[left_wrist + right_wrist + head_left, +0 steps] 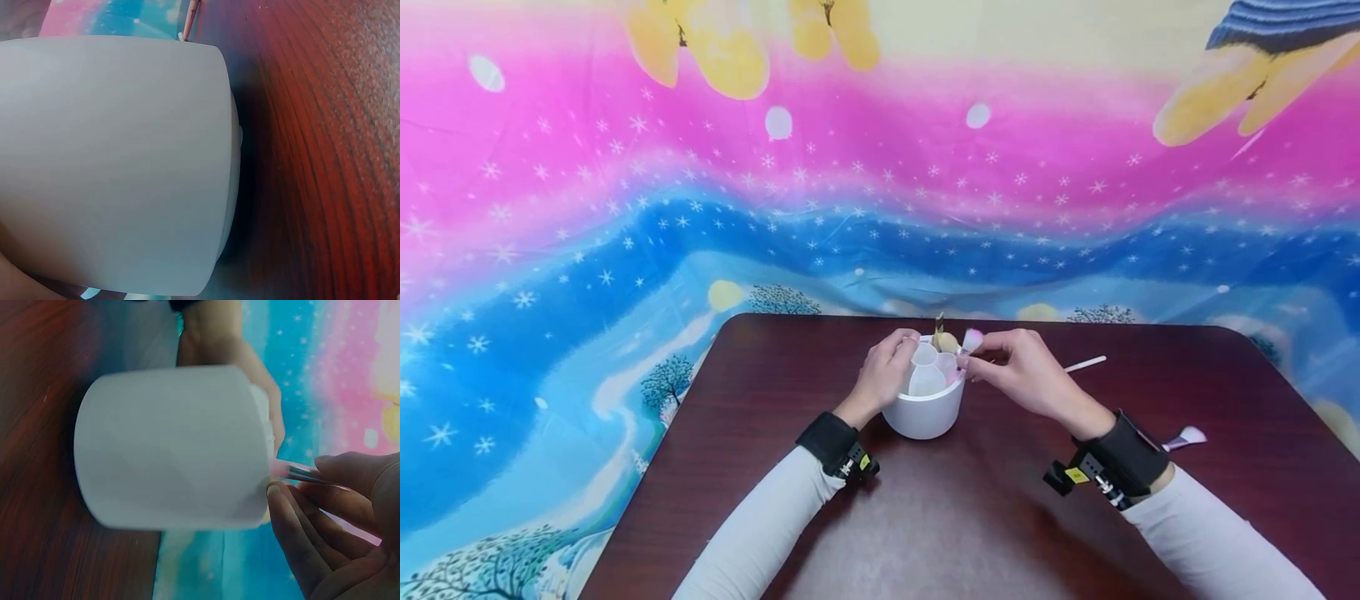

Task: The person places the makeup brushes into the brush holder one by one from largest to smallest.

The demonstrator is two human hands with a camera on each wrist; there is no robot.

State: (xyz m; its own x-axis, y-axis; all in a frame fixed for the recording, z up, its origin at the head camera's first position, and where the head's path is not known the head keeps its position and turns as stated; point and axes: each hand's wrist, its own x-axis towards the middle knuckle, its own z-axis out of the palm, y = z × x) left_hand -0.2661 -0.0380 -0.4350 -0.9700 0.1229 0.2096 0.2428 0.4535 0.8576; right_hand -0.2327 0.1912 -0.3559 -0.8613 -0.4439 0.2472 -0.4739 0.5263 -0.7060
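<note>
A white round makeup brush holder (922,417) with clear compartments stands upright on the table. My left hand (882,371) grips it around its left side and rim. At the holder's right rim, my right hand (1026,371) pinches a makeup brush (972,340) with pink and white bristles pointing up. In the right wrist view, the brush's silver ferrule (303,474) shows by the thumb, and its pink lower part reaches the rim. A tan round brush head (947,342) and a gold-coloured piece stand at the holder's back. The left wrist view is mostly filled by the holder's wall.
On the dark red wooden table (1000,525), a white stick-like handle (1086,364) lies behind my right hand, its other end hidden. A second makeup brush (1187,437) lies beside my right wrist, partly covered. A colourful printed cloth (880,183) hangs beyond the table's far edge.
</note>
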